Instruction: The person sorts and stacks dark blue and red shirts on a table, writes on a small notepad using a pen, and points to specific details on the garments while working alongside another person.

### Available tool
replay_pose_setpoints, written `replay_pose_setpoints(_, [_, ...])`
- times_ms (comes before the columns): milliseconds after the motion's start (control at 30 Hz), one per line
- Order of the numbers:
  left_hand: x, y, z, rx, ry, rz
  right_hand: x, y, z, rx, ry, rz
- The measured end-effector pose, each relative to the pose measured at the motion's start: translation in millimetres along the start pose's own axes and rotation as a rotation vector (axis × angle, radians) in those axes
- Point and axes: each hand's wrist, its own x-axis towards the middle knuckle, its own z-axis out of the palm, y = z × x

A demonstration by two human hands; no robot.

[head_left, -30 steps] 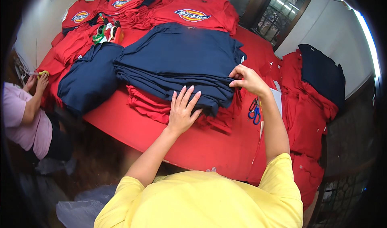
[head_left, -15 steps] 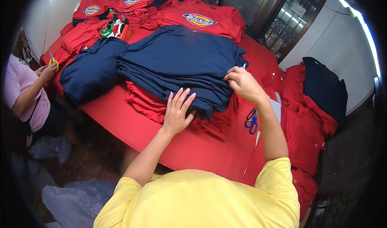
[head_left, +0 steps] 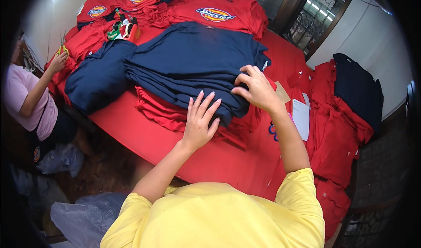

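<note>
Right hand (head_left: 258, 89) has been shifted leftward; its pinch cannot be confirmed. Beneath, navy T-shirts (head_left: 193, 50) are best steadied by splayed left hand (head_left: 200, 124).

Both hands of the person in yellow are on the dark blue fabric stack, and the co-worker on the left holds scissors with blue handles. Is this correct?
Not entirely: the head view shows the co-worker's hand holds scissors with yellow handles. The person's left hand and right hand are on the dark blue fabric stack.
</note>
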Motion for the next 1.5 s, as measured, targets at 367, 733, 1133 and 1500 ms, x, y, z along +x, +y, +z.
replay_pose_setpoints(367, [-10.9, -8.4, 13.1, 0.001, 0.050, 0.011, 2.5, 0.8, 7.4, -0.010, 0.042, -0.093])
replay_pose_setpoints(733, [-13.0, -12.1, 12.9, 0.051, 0.035, 0.042, 15.7, 11.1, 3.9, 0.050, 0.063, -0.086])
replay_pose_setpoints(1133, [-24.0, -4.9, 11.2, 0.076, 0.037, 0.004, -12.7, -11.8, 2.7, 0.120, 0.027, 0.031])
replay_pose_setpoints(1500, [-17.3, -1.3, 2.1, 0.096, 0.032, 0.001, -25.9, -29.5, 21.2, -0.038, 0.107, 0.013])
